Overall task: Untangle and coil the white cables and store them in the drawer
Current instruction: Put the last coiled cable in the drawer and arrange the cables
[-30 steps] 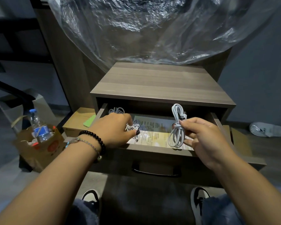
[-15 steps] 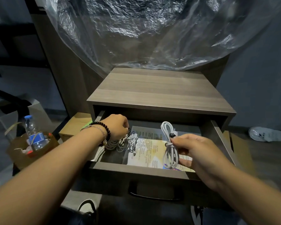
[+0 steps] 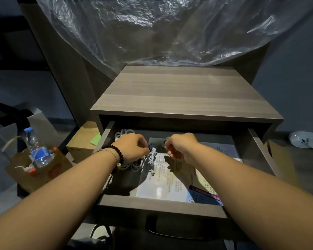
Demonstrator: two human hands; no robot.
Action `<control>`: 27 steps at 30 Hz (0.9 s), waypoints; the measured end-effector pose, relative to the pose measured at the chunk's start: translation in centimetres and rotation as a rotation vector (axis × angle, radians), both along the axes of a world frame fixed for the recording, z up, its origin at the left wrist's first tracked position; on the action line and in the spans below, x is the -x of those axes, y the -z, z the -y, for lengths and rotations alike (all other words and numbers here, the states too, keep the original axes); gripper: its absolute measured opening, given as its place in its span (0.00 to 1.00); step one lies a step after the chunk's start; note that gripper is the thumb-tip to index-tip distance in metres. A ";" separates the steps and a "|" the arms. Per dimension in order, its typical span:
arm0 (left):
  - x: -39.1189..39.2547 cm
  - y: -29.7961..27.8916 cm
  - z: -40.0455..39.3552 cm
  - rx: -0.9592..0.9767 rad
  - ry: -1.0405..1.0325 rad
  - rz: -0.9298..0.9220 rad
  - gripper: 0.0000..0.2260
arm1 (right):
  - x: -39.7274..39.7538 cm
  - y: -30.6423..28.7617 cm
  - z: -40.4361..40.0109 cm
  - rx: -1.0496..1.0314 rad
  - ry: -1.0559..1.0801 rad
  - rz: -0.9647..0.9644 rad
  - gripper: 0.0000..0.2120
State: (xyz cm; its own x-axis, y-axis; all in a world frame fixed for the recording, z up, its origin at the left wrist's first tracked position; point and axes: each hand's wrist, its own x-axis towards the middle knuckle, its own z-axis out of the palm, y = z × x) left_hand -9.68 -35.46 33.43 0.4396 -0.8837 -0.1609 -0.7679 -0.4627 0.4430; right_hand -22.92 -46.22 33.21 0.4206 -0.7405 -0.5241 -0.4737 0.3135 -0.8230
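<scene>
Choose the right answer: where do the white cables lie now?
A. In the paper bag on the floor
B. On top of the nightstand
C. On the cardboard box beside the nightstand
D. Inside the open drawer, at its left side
D: the white cables lie bundled inside the open drawer, at its left side beside the printed paper, under the left hand.
</scene>
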 end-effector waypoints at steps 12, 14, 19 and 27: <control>0.0 0.5 0.7 0.021 0.047 0.088 0.09 | 3.3 2.0 7.9 0.750 -0.399 -0.549 0.12; 0.1 0.6 0.7 0.031 0.052 0.074 0.08 | 3.2 3.2 8.3 0.735 -0.496 -0.657 0.24; 0.7 0.0 0.8 0.080 0.067 0.037 0.07 | 1.9 3.7 8.5 0.831 -0.511 -0.740 0.23; 1.8 -2.5 -0.2 0.245 0.034 -0.012 0.06 | 4.9 2.2 7.4 0.895 -0.504 -0.481 0.08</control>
State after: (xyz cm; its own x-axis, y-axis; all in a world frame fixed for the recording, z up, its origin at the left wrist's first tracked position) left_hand -11.51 -35.26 35.94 0.4079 -0.9114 0.0548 -0.7756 -0.3142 0.5475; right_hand -27.78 -53.58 31.06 0.6748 -0.7338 -0.0790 -0.7072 -0.6122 -0.3537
